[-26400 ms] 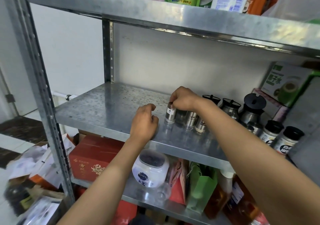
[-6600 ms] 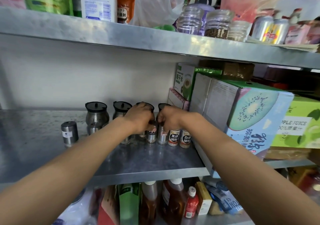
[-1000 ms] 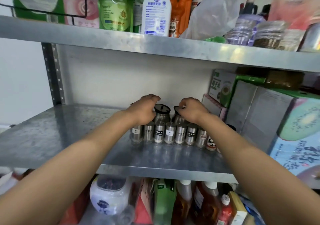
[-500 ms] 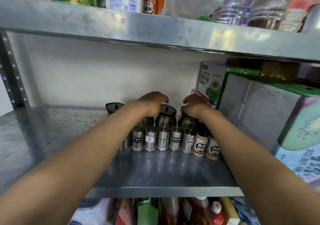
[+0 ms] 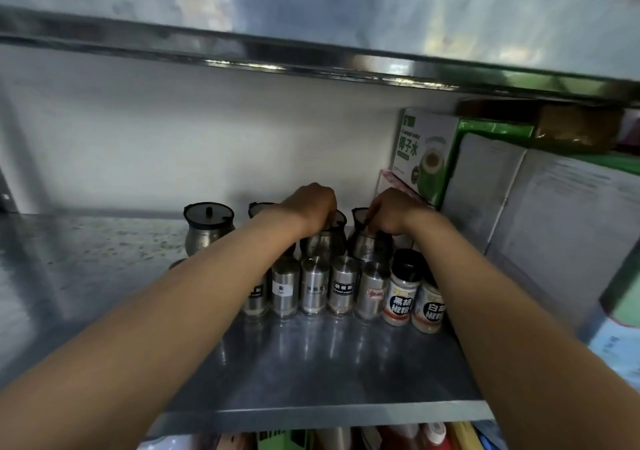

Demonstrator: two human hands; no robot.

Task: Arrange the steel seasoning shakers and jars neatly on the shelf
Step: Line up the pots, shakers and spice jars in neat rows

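Observation:
Several small steel shakers (image 5: 315,288) stand in a front row on the metal shelf (image 5: 311,373), with two black-capped pepper bottles (image 5: 401,288) at the row's right end. Behind them stand steel jars with dark lids. My left hand (image 5: 311,207) grips the top of one back-row jar (image 5: 323,241). My right hand (image 5: 391,212) grips the lid rim of the jar to its right (image 5: 367,245). Another jar (image 5: 207,226) stands free at the left, and one more (image 5: 259,208) is partly hidden behind my left forearm.
A green and white carton (image 5: 420,156) and large boxes (image 5: 540,214) crowd the shelf's right side. The upper shelf's edge (image 5: 311,51) hangs low overhead. Bare shelf surface extends to the left. Bottles show on the lower shelf (image 5: 433,437).
The view has moved closer and lower toward the shelf. Both hands stay on the back-row jars, now curled down over their lids.

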